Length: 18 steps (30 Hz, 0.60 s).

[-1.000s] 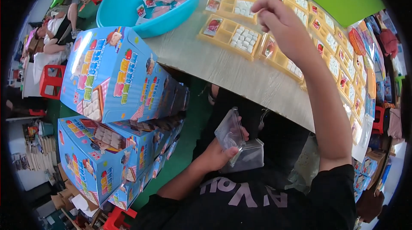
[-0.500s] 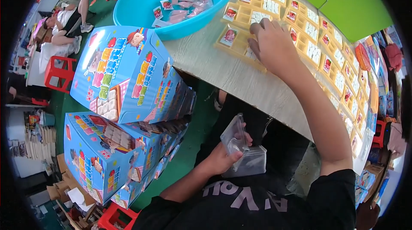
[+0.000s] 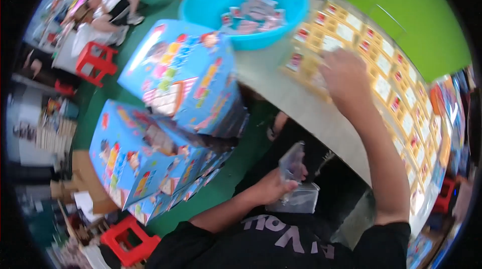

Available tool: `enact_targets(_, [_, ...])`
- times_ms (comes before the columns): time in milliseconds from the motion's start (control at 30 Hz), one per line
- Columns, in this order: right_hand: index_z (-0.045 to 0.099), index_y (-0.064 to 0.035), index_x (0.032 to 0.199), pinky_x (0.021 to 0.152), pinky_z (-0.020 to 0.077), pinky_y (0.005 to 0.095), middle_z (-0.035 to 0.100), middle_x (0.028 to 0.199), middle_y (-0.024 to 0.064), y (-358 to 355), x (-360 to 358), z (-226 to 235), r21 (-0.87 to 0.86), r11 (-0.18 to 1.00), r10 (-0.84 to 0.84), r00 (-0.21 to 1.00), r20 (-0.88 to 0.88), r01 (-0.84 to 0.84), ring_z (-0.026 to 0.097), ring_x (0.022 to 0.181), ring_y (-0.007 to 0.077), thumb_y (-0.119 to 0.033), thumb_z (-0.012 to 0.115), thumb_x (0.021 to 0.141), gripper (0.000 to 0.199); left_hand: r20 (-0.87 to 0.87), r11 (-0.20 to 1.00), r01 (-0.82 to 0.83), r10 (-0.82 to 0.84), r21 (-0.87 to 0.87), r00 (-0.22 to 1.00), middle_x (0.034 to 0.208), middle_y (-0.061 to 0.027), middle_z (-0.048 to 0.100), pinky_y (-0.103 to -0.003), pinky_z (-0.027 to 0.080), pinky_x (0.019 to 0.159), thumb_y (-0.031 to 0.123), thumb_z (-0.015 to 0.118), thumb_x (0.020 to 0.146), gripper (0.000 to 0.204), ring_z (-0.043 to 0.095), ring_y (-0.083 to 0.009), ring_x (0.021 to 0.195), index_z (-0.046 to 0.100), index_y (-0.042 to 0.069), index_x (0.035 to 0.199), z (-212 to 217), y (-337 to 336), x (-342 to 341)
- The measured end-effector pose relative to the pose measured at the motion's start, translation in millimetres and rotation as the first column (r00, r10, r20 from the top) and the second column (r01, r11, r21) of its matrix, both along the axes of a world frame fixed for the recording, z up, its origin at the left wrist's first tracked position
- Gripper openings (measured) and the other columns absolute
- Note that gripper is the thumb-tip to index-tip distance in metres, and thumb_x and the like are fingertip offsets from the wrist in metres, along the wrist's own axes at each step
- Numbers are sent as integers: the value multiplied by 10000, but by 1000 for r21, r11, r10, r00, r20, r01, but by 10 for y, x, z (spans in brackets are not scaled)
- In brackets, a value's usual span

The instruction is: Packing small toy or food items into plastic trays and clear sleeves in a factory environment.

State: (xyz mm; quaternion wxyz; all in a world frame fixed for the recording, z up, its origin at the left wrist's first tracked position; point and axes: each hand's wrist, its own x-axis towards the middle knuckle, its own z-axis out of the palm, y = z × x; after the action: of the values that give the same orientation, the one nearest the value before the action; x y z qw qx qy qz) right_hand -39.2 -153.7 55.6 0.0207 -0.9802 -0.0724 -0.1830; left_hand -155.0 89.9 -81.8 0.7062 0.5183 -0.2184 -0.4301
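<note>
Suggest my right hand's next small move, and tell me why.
Probably close the right hand gently on the small white pieces in the rectangular yellow plastic tray beneath it: the hand is over them, though blur hides any contact, and the left hand is occupied holding clear, boxy plastic packaging.

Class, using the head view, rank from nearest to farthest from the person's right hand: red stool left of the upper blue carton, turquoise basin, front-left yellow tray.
1. Front-left yellow tray: at the right hand, which partly hides it.
2. Turquoise basin: beyond and left of the hand.
3. Red stool: far left in the view.
</note>
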Motion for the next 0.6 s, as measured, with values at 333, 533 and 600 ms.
enact_targets(333, [635, -20, 968, 696, 507, 415, 622, 888, 199, 983, -1841, -159, 695, 719, 359, 852, -382, 10, 615, 786, 398, -113, 682, 868, 144, 279, 983, -81, 125, -164, 952, 1094, -109, 549, -365, 452, 904, 818, 197, 883, 973, 563, -238, 997, 304, 6, 1409, 45, -3, -91])
enact_targets(533, [609, -1, 1027, 759, 475, 406, 601, 870, 203, 1077, -1919, -658, 843, 537, 476, 832, -284, -20, 584, 777, 371, -184, 556, 983, 195, 208, 979, -22, 65, -205, 976, 1057, -97, 563, -318, 477, 804, 736, 184, 947, 867, 569, -192, 938, 255, 21, 1432, -380, -65, -162])
enact_targets(600, [613, -2, 1055, 793, 464, 382, 605, 890, 178, 996, -1940, -754, 839, 542, 480, 836, -267, -43, 578, 797, 327, -259, 504, 1022, 281, 178, 981, -63, 96, -181, 979, 1037, -111, 573, -325, 485, 774, 729, 167, 953, 851, 582, -195, 900, 279, 16, 1404, -56, -15, -125])
